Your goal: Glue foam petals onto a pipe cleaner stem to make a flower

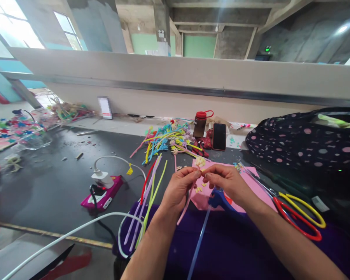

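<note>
Above a pink sheet (259, 184), both my hands meet at a small flower with pale yellow petals (200, 161) on a pink pipe-cleaner stem (187, 206). My left hand (177, 186) is closed, pinching the stem just below the bloom. Closed too, my right hand (226, 179) has thumb and forefinger together at the flower's base; whether a small yellow piece is between them I cannot tell. Small yellow pieces (198, 189) lie on the sheet under the hands. Beside my right wrist is a blue glue gun (218, 200), partly hidden, with a long translucent glue stick (200, 241).
Loose pipe cleaners (151, 194) lie left of my hands, near a magenta power strip (105, 194) with a white cable. Behind are a heap of coloured stems (166, 140), a bottle (200, 126) and a phone (219, 137). Scissors (300, 217) and a dotted bag (297, 140) occupy the right.
</note>
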`<state>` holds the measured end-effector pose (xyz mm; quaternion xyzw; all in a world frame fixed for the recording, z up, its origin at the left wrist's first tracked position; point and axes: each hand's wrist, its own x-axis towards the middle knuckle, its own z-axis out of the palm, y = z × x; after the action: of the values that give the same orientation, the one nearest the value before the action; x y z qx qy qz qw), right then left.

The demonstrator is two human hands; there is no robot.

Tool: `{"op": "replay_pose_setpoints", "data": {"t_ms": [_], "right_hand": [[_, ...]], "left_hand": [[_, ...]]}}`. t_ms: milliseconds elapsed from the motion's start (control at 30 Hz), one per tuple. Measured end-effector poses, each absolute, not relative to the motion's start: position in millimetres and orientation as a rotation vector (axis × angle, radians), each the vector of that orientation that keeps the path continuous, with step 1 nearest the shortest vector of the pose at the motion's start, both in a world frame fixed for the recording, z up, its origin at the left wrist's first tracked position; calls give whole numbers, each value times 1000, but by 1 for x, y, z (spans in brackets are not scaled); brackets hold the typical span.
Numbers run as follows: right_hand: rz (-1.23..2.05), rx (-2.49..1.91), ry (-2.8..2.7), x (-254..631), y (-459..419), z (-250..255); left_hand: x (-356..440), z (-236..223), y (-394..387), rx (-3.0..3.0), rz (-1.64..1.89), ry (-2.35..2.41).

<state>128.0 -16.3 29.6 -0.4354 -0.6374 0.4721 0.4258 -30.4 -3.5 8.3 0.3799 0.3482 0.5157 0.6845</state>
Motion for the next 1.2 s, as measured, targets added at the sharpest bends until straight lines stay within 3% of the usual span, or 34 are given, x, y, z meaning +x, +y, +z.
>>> {"op": "replay_pose_setpoints", "data": {"t_ms": [400, 867, 1200], "right_hand": [[1297, -1058, -1494, 109, -21, 16], [1083, -1197, -1681, 121, -14, 11], [949, -1073, -1393, 143, -10, 31]], "left_hand": [[-24, 6, -5, 900, 1111, 660], [-31, -2, 3, 763, 1176, 768], [-35, 5, 4, 704, 1163, 738]]}}
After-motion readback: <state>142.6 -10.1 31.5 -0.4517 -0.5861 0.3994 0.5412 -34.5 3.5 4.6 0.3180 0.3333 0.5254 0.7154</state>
